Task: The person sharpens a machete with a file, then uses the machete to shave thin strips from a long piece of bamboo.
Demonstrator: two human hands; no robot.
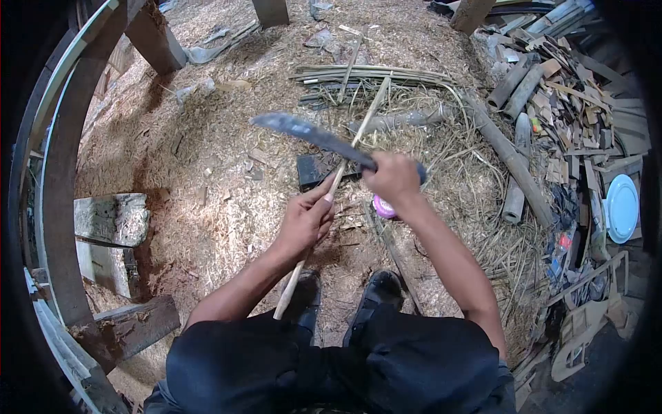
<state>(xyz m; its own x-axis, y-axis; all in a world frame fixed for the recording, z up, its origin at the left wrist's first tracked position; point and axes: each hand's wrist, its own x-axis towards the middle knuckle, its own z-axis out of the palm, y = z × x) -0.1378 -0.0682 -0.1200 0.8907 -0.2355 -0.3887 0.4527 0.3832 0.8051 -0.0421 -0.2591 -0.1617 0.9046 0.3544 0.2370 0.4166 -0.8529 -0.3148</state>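
My right hand (394, 181) is closed round the handle of a machete (303, 131), whose dark curved blade points to the upper left. The blade crosses over a long pale bamboo strip (371, 110), right at its edge. My left hand (307, 219) grips that strip lower down, fingers wrapped round it. The strip slants from between my knees up toward the far bundle. Just beyond my left fingers lies a dark block (310, 170), partly hidden by the strip and blade. A round pink object (385, 206) rests on the ground under my right wrist.
A bundle of thin strips (400, 72) lies ahead on ground covered in shavings. Bamboo poles (507, 155) and wood scraps (579, 117) are piled at the right, near a pale blue plate-like disc (622, 208). Worn wooden blocks (114, 219) and a timber frame (58, 179) stand left.
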